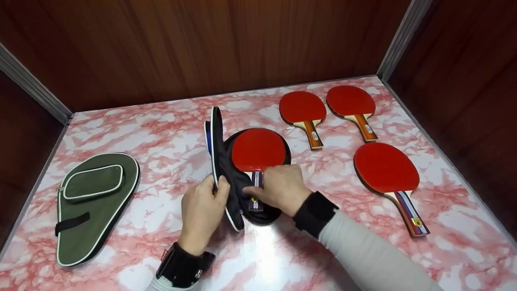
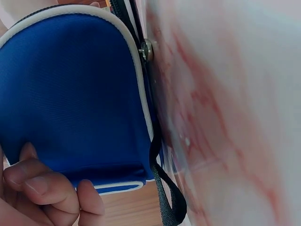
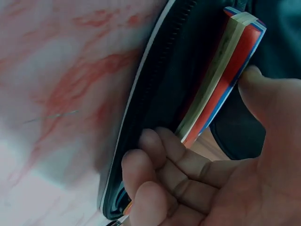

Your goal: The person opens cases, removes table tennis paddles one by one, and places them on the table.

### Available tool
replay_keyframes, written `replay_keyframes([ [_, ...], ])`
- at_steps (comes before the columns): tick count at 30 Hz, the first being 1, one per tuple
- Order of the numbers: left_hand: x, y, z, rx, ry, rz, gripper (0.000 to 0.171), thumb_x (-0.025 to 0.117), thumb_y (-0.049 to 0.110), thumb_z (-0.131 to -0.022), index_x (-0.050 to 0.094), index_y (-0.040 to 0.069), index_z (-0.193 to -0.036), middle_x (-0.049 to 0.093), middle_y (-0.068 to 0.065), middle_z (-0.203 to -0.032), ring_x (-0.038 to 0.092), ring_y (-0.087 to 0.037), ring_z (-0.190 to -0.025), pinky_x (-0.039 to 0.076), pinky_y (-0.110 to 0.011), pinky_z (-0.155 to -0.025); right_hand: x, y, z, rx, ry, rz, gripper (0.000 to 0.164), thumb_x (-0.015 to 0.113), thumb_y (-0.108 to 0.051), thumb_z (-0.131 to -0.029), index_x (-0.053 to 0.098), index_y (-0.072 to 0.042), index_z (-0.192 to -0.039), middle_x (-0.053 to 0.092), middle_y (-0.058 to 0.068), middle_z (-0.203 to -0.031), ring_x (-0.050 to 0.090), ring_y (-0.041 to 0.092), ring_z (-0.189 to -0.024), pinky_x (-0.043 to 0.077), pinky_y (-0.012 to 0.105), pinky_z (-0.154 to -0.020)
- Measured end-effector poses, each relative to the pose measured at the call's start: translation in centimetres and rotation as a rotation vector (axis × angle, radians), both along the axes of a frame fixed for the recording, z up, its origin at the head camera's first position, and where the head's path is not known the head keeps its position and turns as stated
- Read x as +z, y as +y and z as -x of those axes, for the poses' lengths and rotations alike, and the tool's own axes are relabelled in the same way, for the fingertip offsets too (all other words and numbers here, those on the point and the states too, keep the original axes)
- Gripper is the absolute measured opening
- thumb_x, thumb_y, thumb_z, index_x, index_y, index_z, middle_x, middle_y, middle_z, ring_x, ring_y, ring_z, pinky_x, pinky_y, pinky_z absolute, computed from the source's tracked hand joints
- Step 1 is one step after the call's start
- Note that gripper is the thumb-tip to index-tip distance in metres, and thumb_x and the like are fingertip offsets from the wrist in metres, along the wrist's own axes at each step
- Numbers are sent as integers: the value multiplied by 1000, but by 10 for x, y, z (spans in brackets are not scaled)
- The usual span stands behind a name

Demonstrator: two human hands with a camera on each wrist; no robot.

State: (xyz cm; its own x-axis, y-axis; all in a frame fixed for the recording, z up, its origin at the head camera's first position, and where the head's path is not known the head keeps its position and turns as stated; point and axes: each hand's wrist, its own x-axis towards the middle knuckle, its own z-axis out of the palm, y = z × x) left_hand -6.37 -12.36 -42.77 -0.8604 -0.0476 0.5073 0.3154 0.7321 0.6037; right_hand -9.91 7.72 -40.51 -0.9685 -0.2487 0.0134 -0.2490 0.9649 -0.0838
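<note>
A blue-and-black table tennis bat case lies unzipped, its cover standing upright on the left. My left hand holds that cover's edge, thumb on the inner side; in the left wrist view its fingers bend against the blue cloth. A red table tennis bat lies in the case's black lower half, handle toward me. My right hand is at its handle, thumb across it and fingers curled on the other side. The fingers are hidden in the head view.
Two red bats with orange handles, one beside the other, lie at the back right. Another red bat with a striped handle lies nearer on the right. At left is a green bat case. Dark wooden panels enclose the marbled table.
</note>
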Motion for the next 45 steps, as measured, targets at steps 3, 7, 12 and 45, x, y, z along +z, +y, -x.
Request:
replay_keyframes([
  [3, 0, 1, 0, 1, 2, -3, 38, 65, 20, -103, 49, 17, -69, 36, 7, -58, 48, -28, -52, 38, -47, -51, 1, -5, 2, -22, -57, -38, 76, 65, -81, -94, 77, -9, -76, 68, 8, -67, 73, 34, -77, 57, 50, -69],
  [7, 0, 2, -1, 1, 1, -8, 37, 65, 20, -103, 49, 17, -69, 35, 7, -58, 48, -28, -52, 38, -47, -51, 2, -9, 4, -42, -95, -90, 78, 61, -81, -97, 80, -8, -79, 73, 10, -73, 75, 34, -82, 57, 51, -73],
  [12, -1, 4, -1, -7, -3, -15, 38, 65, 20, -103, 49, 17, -69, 34, 8, -59, 46, -28, -52, 38, -46, -50, 1, -7, 5, -63, -113, -126, 65, 64, -67, -102, 83, -6, -90, 80, 14, -91, 77, 34, -90, 58, 51, -77],
  [45, 1, 3, -2, -5, -9, -10, 42, 64, 21, -103, 44, 19, -67, 33, 9, -57, 42, -24, -49, 37, -45, -49, -4, 121, -92, -31, 182, 45, 47, 78, -39, -93, 49, -23, -60, 37, -9, -47, 43, 18, -45, 34, 38, -43],
])
